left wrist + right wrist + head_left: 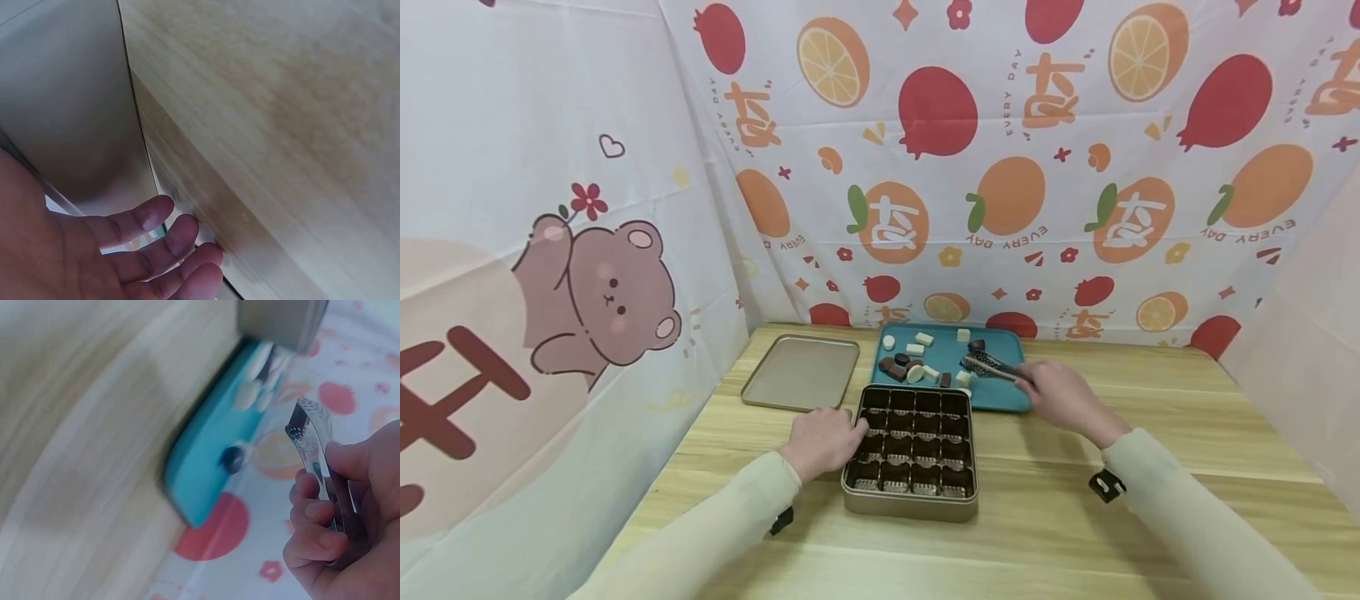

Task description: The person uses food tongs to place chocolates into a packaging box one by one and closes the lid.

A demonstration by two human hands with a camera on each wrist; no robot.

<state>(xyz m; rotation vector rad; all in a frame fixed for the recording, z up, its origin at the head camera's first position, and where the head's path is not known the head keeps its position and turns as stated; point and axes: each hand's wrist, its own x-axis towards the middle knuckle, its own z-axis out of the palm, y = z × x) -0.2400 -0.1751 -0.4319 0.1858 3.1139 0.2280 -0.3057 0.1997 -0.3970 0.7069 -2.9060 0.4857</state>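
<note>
My right hand (1063, 396) grips metal tongs (315, 434) with perforated ends, held over the blue tray (1011, 400). In the right wrist view the tong tips stand apart with nothing between them. Dark, brown and white chocolates (914, 373) lie on that tray, and a dark one (976, 345) is close to the tongs. My left hand (822, 442) rests at the left side of a square metal tin (917, 507), its thumb at the rim. In the left wrist view its fingers (147, 259) are loosely extended beside the tin. Inside the tin, a dark brown divider insert (912, 450) shows bare compartments.
A flat beige metal lid (801, 372) lies at the back left of the wooden table (1075, 517), left of the blue tray. Printed fabric (1000, 200) hangs close behind the tray and along the sides. The tin stands in front of the tray's near edge.
</note>
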